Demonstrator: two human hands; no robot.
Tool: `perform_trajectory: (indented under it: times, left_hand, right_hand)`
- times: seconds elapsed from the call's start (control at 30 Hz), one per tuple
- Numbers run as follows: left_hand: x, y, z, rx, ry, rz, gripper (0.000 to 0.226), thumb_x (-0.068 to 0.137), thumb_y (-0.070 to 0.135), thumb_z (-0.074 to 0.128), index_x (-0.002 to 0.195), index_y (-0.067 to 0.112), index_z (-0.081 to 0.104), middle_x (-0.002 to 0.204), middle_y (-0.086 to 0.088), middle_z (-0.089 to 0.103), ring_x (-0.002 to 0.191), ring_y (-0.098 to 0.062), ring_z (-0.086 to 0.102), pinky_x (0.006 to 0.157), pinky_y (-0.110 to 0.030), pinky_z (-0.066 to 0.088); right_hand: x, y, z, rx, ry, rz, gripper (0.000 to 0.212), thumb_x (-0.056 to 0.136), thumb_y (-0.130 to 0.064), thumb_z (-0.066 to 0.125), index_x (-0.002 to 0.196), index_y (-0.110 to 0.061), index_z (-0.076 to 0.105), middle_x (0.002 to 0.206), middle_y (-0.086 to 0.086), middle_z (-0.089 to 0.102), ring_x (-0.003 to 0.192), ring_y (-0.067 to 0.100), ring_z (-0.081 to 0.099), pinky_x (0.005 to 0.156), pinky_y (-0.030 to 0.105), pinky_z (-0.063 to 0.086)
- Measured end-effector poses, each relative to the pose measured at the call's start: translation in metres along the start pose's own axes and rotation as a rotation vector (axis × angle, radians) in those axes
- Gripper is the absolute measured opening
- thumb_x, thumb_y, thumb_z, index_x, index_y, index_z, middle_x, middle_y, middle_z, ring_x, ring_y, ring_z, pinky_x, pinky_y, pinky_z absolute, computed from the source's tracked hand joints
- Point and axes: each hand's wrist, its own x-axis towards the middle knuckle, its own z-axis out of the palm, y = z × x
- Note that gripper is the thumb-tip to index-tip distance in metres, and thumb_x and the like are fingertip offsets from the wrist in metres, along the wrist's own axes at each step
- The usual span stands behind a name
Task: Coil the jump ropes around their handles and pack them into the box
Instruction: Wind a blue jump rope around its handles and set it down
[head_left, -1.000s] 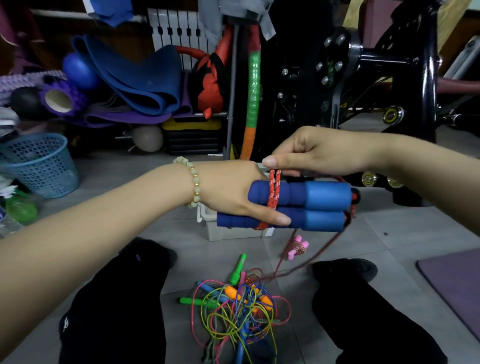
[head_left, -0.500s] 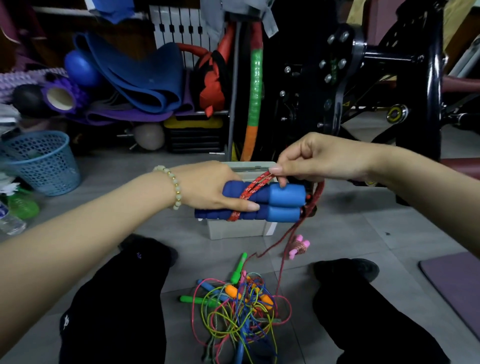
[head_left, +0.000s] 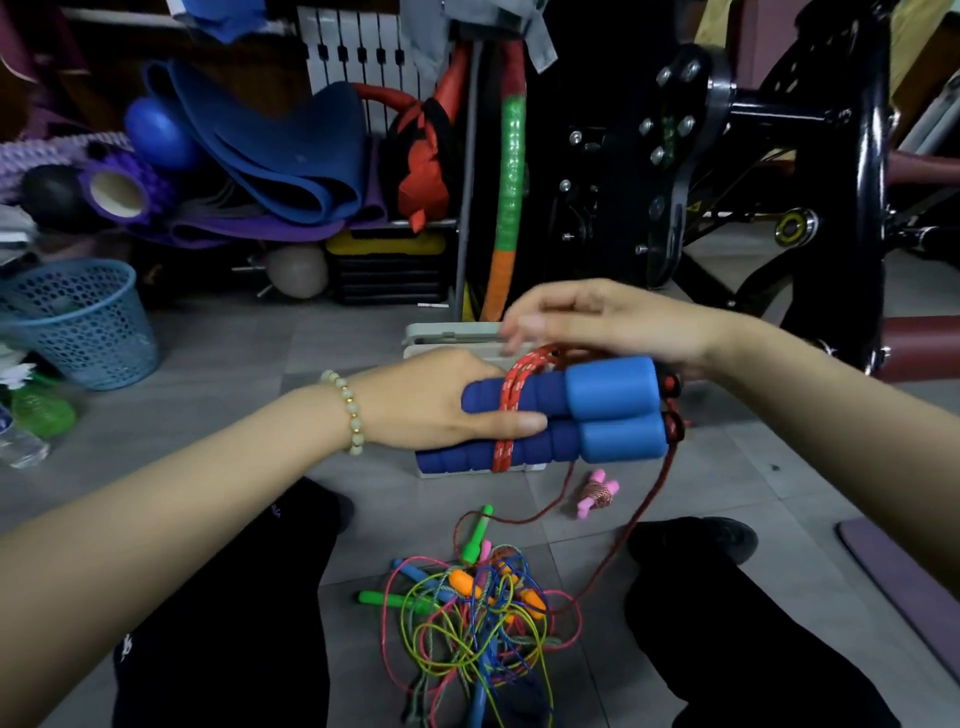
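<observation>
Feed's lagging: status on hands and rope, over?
Left hand grips blue handles. Right hand pinches red rope above them, wraps started. Its tail runs into floor tangle.

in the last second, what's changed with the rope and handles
The right hand has swung the red rope across the blue handles and back over their top; its grip is blurred. The left hand still holds both handles, and the tangled ropes lie as before.
</observation>
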Motion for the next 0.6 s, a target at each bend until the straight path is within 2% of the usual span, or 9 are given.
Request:
perform_trajectory:
  times: [0.07, 0.1, 0.17, 0.23, 0.33, 0.4, 0.43, 0.5, 0.6]
  left_hand:
    - [-0.002, 0.001, 0.001, -0.126, -0.003, 0.001, 0.042, 0.077, 0.053, 0.051, 0.063, 0.014, 0.057, 0.055, 0.012, 0.059, 0.051, 0.002, 0.050, 0.052, -0.010, 0.038]
    - [-0.004, 0.001, 0.001, -0.173, -0.005, -0.008, 0.035, 0.076, 0.050, 0.048, 0.061, 0.020, 0.056, 0.052, 0.016, 0.059, 0.050, 0.006, 0.052, 0.053, -0.007, 0.037]
    - [-0.007, -0.003, 0.001, -0.244, -0.003, -0.044, 0.032, 0.077, 0.048, 0.043, 0.060, 0.025, 0.055, 0.051, 0.020, 0.060, 0.050, 0.009, 0.054, 0.054, -0.006, 0.038]
    - [-0.009, -0.008, 0.001, -0.282, -0.023, -0.104, 0.036, 0.081, 0.048, 0.042, 0.063, 0.021, 0.058, 0.052, 0.016, 0.062, 0.050, 0.006, 0.057, 0.052, -0.008, 0.041]
    - [-0.011, -0.015, 0.003, -0.294, -0.066, -0.158, 0.037, 0.085, 0.045, 0.044, 0.068, 0.018, 0.061, 0.057, 0.012, 0.066, 0.052, 0.004, 0.061, 0.053, -0.009, 0.045]
    - [-0.011, -0.022, 0.002, -0.233, -0.042, -0.153, 0.043, 0.080, 0.051, 0.045, 0.070, 0.013, 0.064, 0.065, 0.007, 0.068, 0.056, 0.001, 0.060, 0.058, -0.012, 0.047]
    - [-0.010, -0.026, 0.002, -0.210, -0.033, -0.156, 0.049, 0.079, 0.052, 0.046, 0.073, 0.007, 0.064, 0.068, 0.001, 0.068, 0.057, -0.001, 0.059, 0.059, -0.013, 0.047]
    - [-0.010, -0.032, 0.004, -0.214, -0.019, -0.196, 0.055, 0.081, 0.051, 0.045, 0.079, -0.001, 0.064, 0.071, -0.005, 0.068, 0.055, -0.001, 0.059, 0.058, -0.013, 0.048]
    - [-0.007, -0.036, 0.009, -0.281, -0.011, -0.252, 0.053, 0.083, 0.050, 0.045, 0.083, 0.000, 0.065, 0.070, -0.002, 0.069, 0.053, -0.001, 0.063, 0.053, -0.013, 0.050]
  right_hand:
    - [-0.005, 0.000, -0.003, 0.252, -0.027, 0.019, 0.044, 0.088, -0.053, 0.045, 0.100, -0.019, 0.071, 0.114, 0.000, 0.068, 0.103, 0.013, 0.063, 0.095, 0.031, 0.050]
    - [-0.010, 0.000, -0.003, 0.364, -0.064, 0.049, 0.054, 0.087, -0.058, 0.038, 0.100, -0.018, 0.072, 0.119, 0.004, 0.066, 0.106, 0.017, 0.062, 0.096, 0.033, 0.049]
    - [-0.016, 0.003, 0.000, 0.503, -0.132, 0.098, 0.063, 0.084, -0.060, 0.031, 0.098, -0.017, 0.074, 0.113, 0.008, 0.069, 0.099, 0.020, 0.065, 0.088, 0.032, 0.052]
    - [-0.020, 0.010, 0.004, 0.555, -0.138, 0.115, 0.057, 0.084, -0.056, 0.034, 0.096, -0.018, 0.075, 0.104, 0.006, 0.071, 0.093, 0.018, 0.067, 0.082, 0.030, 0.054]
    - [-0.020, 0.018, 0.006, 0.518, -0.152, 0.103, 0.043, 0.083, -0.051, 0.051, 0.100, -0.019, 0.074, 0.109, 0.005, 0.070, 0.099, 0.017, 0.066, 0.082, 0.029, 0.056]
    - [-0.020, 0.024, 0.004, 0.401, -0.153, 0.084, 0.031, 0.082, -0.031, 0.067, 0.110, -0.017, 0.069, 0.114, 0.005, 0.068, 0.104, 0.017, 0.065, 0.082, 0.025, 0.054]
    - [-0.019, 0.028, 0.003, 0.360, -0.136, 0.084, 0.033, 0.081, -0.018, 0.069, 0.114, -0.015, 0.065, 0.113, 0.005, 0.068, 0.103, 0.016, 0.064, 0.082, 0.024, 0.053]
    - [-0.016, 0.034, 0.003, 0.314, -0.063, 0.080, 0.043, 0.078, -0.007, 0.068, 0.119, -0.015, 0.059, 0.110, 0.003, 0.067, 0.101, 0.015, 0.064, 0.082, 0.023, 0.053]
    - [-0.013, 0.040, 0.005, 0.254, 0.058, 0.078, 0.048, 0.074, -0.014, 0.070, 0.120, -0.016, 0.057, 0.107, 0.000, 0.068, 0.099, 0.012, 0.065, 0.084, 0.023, 0.054]
